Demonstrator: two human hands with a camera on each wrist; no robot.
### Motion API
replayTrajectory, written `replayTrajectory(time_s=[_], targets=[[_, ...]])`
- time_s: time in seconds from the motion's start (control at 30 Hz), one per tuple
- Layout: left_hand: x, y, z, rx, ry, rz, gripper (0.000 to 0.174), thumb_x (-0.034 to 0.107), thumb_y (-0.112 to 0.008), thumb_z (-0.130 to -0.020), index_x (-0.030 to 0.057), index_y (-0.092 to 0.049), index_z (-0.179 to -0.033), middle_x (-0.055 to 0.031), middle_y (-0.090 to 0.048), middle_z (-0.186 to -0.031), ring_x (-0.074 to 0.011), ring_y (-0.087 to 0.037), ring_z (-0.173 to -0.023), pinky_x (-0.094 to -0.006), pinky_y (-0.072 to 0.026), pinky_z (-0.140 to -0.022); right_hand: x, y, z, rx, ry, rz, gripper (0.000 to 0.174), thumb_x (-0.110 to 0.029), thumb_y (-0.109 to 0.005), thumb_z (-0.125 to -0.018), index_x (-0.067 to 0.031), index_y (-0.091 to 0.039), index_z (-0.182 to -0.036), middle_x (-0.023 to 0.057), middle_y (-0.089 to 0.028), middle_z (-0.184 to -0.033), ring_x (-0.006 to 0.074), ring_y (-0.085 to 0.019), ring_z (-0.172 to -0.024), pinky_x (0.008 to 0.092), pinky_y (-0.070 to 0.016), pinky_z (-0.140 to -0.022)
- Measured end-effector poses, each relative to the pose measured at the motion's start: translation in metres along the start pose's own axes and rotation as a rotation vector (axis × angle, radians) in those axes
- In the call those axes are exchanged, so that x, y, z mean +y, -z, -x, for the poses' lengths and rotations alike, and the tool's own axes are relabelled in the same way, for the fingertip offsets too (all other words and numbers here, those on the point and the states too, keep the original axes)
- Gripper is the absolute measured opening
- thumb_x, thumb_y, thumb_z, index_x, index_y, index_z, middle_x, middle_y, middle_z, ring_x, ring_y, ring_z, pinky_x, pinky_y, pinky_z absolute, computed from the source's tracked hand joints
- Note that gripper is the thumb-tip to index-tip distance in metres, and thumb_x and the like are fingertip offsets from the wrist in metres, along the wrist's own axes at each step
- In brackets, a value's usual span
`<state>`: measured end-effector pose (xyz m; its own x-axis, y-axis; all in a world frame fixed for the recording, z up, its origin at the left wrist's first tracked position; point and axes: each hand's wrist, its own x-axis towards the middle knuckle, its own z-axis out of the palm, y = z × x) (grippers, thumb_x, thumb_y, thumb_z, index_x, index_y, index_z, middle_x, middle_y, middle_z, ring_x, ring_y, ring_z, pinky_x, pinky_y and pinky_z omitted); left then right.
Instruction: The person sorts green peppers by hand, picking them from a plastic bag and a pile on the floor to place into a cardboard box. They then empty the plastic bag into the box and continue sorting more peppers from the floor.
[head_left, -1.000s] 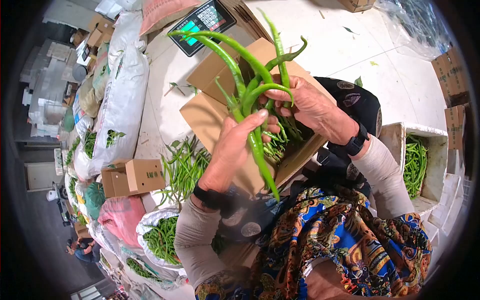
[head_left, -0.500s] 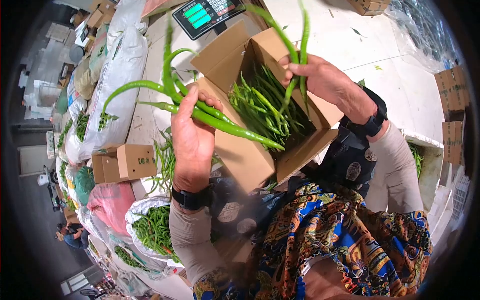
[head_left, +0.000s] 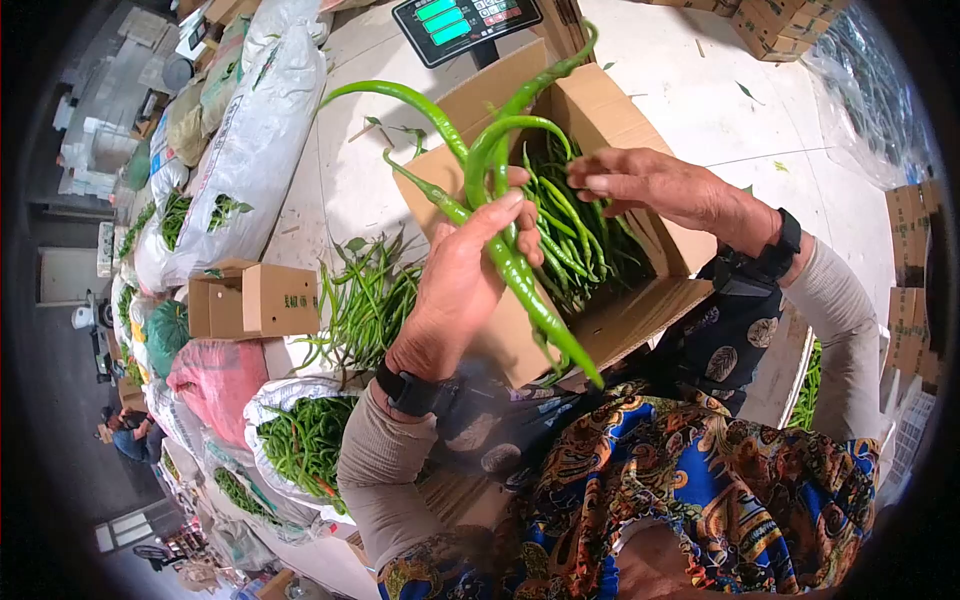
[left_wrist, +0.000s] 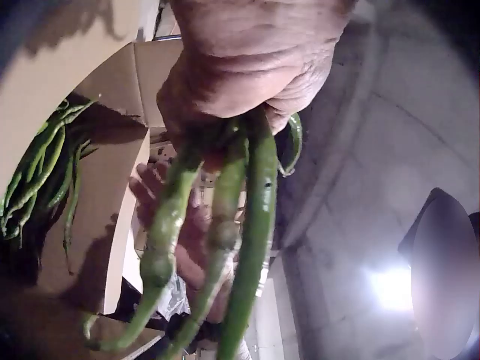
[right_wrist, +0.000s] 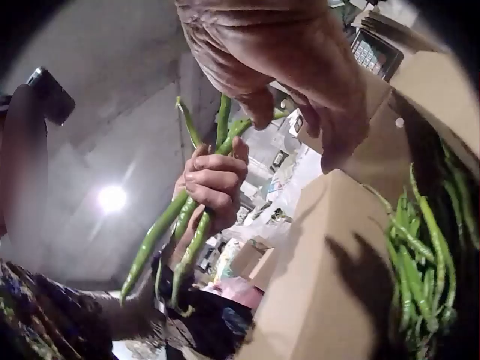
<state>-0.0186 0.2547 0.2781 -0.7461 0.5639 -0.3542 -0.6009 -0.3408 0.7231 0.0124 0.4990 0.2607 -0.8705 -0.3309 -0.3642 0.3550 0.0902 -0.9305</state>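
My left hand (head_left: 465, 275) grips several long green chili peppers (head_left: 520, 285) around their middles, above the near side of an open cardboard box (head_left: 505, 345). Their curved ends fan out past the thumb, and the other ends hang below the fist, as the left wrist view shows with the held peppers (left_wrist: 259, 225). Over the box's far right side hovers my right hand (head_left: 665, 190), fingers loosely extended with nothing in them. Inside the box lies a heap of green chili peppers (head_left: 570, 225), mostly lined up along one side.
A digital scale (head_left: 460, 30) stands beyond the box. On the floor to the left lie a loose pile of peppers (head_left: 365, 305) and a small open carton (head_left: 265, 300). White sacks (head_left: 260, 140) and a pink sack (head_left: 215, 385) line the left side. Cartons (head_left: 785, 30) sit at the back right.
Half a second ago my right hand held two peppers; now it holds none. My left hand, after swinging out left, has come back right toward the box with its peppers.
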Motion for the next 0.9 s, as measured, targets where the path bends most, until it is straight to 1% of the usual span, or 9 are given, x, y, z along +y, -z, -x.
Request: replayTrajectory(time_s=[0.3,0.37,0.43,0.5,0.57,0.63,0.67,0.77,0.9], targets=[[-0.006,-0.006,-0.004,-0.456,0.243,0.119,0.023,0.022,-0.051,-0.090,0.0003,-0.046,-0.087,-0.0012,-0.041,-0.071,-0.0102,-0.040,-0.058,-0.0245,-0.0338,-0.052,-0.027,-0.023,-0.020,-0.146,0.304,-0.549,0.057,-0.031,-0.066,-0.088,-0.0004,-0.047,-0.131,0.0081,-0.056,-0.121,0.0158,-0.055,-0.108,0.0307,-0.0439,-0.092],[-0.004,-0.008,-0.003,-0.417,0.237,0.111,0.023,0.022,-0.051,-0.090,0.0003,-0.047,-0.086,-0.0011,-0.040,-0.071,-0.0102,-0.041,-0.058,-0.0247,-0.0337,-0.052,-0.019,-0.010,-0.024,-0.203,0.044,-0.298,0.052,-0.030,-0.067,-0.087,-0.0004,-0.051,-0.126,0.0085,-0.056,-0.116,0.0145,-0.060,-0.095,0.0289,-0.0480,-0.085],[-0.004,-0.006,-0.003,-0.374,0.223,0.111,0.023,0.022,-0.052,-0.089,0.0003,-0.047,-0.085,-0.0010,-0.040,-0.071,-0.0102,-0.041,-0.058,-0.0248,-0.0336,-0.051,-0.029,-0.013,-0.013,-0.087,0.077,-0.192,0.047,-0.028,-0.068,-0.086,-0.0011,-0.054,-0.122,0.0093,-0.056,-0.114,0.0129,-0.061,-0.083,0.0274,-0.0500,-0.080],[-0.007,-0.003,-0.005,-0.308,0.197,0.116,0.022,0.021,-0.052,-0.088,-0.0005,-0.047,-0.087,-0.0020,-0.041,-0.072,-0.0108,-0.042,-0.058,-0.0252,-0.0341,-0.051,-0.034,-0.013,-0.003,0.312,0.388,0.150,0.041,-0.026,-0.066,-0.088,-0.0015,-0.056,-0.120,0.0077,-0.057,-0.114,0.0142,-0.060,-0.091,0.0285,-0.0489,-0.083],[-0.005,-0.011,-0.002,-0.267,0.195,-0.014,0.021,0.020,-0.052,-0.087,-0.0004,-0.047,-0.087,-0.0027,-0.043,-0.072,-0.0112,-0.042,-0.058,-0.0255,-0.0346,-0.051,-0.033,-0.008,-0.006,0.293,0.474,0.040,0.039,-0.024,-0.065,-0.088,-0.0012,-0.057,-0.119,0.0064,-0.057,-0.117,0.0141,-0.058,-0.101,0.0289,-0.0474,-0.087],[-0.007,-0.013,-0.003,-0.224,0.193,-0.152,0.020,0.019,-0.052,-0.087,-0.0004,-0.048,-0.088,-0.0033,-0.044,-0.072,-0.0117,-0.042,-0.058,-0.0258,-0.0351,-0.052,-0.043,-0.007,-0.004,0.463,0.927,0.803,0.040,-0.023,-0.065,-0.087,-0.0007,-0.057,-0.119,0.0058,-0.056,-0.121,0.0140,-0.055,-0.108,0.0292,-0.0454,-0.092],[-0.011,-0.010,-0.006,-0.229,0.217,-0.127,0.018,0.017,-0.052,-0.086,0.0000,-0.048,-0.087,-0.0037,-0.045,-0.071,-0.0121,-0.042,-0.057,-0.0264,-0.0358,-0.052,-0.043,-0.003,-0.007,0.229,0.813,0.545,0.040,-0.023,-0.067,-0.085,-0.0016,-0.059,-0.118,0.0063,-0.058,-0.119,0.0141,-0.055,-0.107,0.0301,-0.0443,-0.094],[-0.013,-0.006,-0.008,-0.236,0.244,-0.072,0.015,0.014,-0.054,-0.085,0.0008,-0.049,-0.087,-0.0043,-0.046,-0.070,-0.0129,-0.044,-0.056,-0.0275,-0.0372,-0.052,-0.048,-0.001,0.000,-0.028,0.519,0.145,0.029,-0.020,-0.068,-0.085,-0.0035,-0.064,-0.109,0.0049,-0.065,-0.102,0.0145,-0.059,-0.100,0.0309,-0.0469,-0.090],[-0.014,-0.010,-0.005,-0.167,0.270,-0.102,0.017,0.011,-0.056,-0.083,0.0007,-0.052,-0.096,-0.0054,-0.051,-0.073,-0.0134,-0.050,-0.058,-0.0272,-0.0389,-0.051,-0.033,0.001,-0.008,0.033,0.520,0.185,0.023,-0.020,-0.064,-0.089,-0.0039,-0.064,-0.106,0.0003,-0.064,-0.093,0.0099,-0.057,-0.090,0.0266,-0.0465,-0.082]])
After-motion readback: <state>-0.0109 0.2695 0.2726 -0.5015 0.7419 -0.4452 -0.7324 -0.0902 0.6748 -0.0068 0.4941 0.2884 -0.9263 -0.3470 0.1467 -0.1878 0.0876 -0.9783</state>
